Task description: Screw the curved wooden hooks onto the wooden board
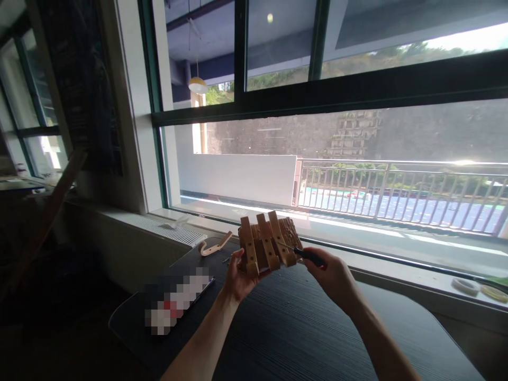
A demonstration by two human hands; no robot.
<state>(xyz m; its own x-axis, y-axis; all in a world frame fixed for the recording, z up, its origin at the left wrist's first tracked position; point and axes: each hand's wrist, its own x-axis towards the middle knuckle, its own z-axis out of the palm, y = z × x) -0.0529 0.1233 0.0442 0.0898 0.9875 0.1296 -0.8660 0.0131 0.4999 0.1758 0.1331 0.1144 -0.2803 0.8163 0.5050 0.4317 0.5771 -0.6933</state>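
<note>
My left hand [240, 283] grips a brown wooden hook rack [259, 250] from below and the left side, lifting it above the dark table [286, 338]. Three light wooden hooks [266, 244] with dark holes run across the rack's face, their curled ends toward me. In my right hand [333, 275] is a black-handled screwdriver [314, 257]. Its thin shaft reaches over the rightmost hook; whether the tip sits in a hole is too small to tell. One loose wooden hook [216, 247] lies on the table at the back left.
Left of my arm lies a flat, blurred-out object [182, 304] on the table. Behind the table are a window sill [381, 264] and a large window. Two tape-like rings [465, 287] rest on the sill at the right. A vent grille [174, 228] runs along the left.
</note>
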